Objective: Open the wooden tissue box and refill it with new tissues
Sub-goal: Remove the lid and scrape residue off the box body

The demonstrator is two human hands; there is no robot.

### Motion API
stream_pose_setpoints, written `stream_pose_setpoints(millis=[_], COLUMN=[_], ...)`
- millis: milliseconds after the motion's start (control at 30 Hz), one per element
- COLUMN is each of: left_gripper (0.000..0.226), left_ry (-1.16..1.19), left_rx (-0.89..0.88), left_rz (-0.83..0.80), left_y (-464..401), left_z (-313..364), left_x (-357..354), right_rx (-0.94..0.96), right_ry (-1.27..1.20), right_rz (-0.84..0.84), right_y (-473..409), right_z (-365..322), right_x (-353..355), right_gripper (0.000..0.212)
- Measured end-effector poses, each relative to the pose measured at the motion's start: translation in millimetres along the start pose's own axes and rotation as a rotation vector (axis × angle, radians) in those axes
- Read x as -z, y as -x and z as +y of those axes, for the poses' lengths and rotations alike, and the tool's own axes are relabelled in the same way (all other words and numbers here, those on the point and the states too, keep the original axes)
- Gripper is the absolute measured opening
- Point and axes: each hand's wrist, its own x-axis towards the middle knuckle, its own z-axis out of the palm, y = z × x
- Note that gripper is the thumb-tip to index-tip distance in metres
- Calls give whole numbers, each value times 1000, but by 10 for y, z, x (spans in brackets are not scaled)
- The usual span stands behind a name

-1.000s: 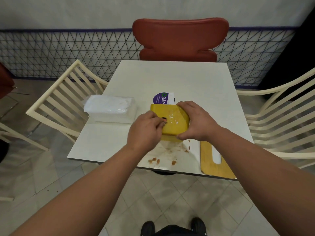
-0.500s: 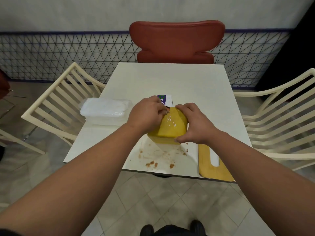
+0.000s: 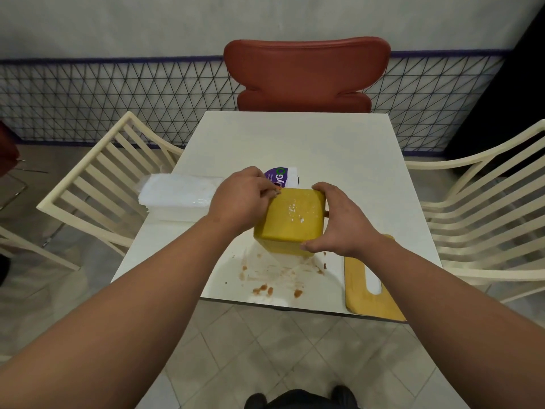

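The yellow wooden tissue box (image 3: 290,218) stands tipped up on the white table (image 3: 298,143), a flat closed face turned toward me. My right hand (image 3: 339,224) grips its right side, thumb at the lower corner. My left hand (image 3: 244,199) holds the box's upper left edge with curled fingers. The box's wooden lid (image 3: 371,286), with a long slot, lies flat at the table's near right corner. A clear-wrapped pack of white tissues (image 3: 180,196) lies at the table's left edge.
Brown crumbs and smears (image 3: 265,287) mark the table in front of the box. A purple-and-white card (image 3: 281,177) stands behind the box. Cream slatted chairs (image 3: 109,184) flank the table; a red chair (image 3: 306,72) stands at the far side.
My left hand moved from the box's near left corner up to its far upper left edge. The box turned more upright, and the view shifted slightly.
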Motion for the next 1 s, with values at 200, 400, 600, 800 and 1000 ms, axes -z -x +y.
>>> stream_pose_setpoints(millis=[200,400,600,800,1000], left_gripper=[24,23,25,25,23], left_ry=[-12,-10,-29,-74,-68], left_rx=[-114,-37,-121,-94,-218], left_rz=[-54,-9,-68,-62,-111], left_y=[28,24,42,-52,-179], left_z=[240,20,207,29,320], left_x=[-147,-59,-130,4,-84], right_rx=[-28,5,42,-12,-6], right_ry=[-43,-24,-4,-68,-70], right_rz=[33,18,26,30,15], right_y=[16,-17,8,26,10], right_z=[-4,-26,11,1,17], right_x=[11,26,27,13,0], right_gripper=[106,103,106,114,108])
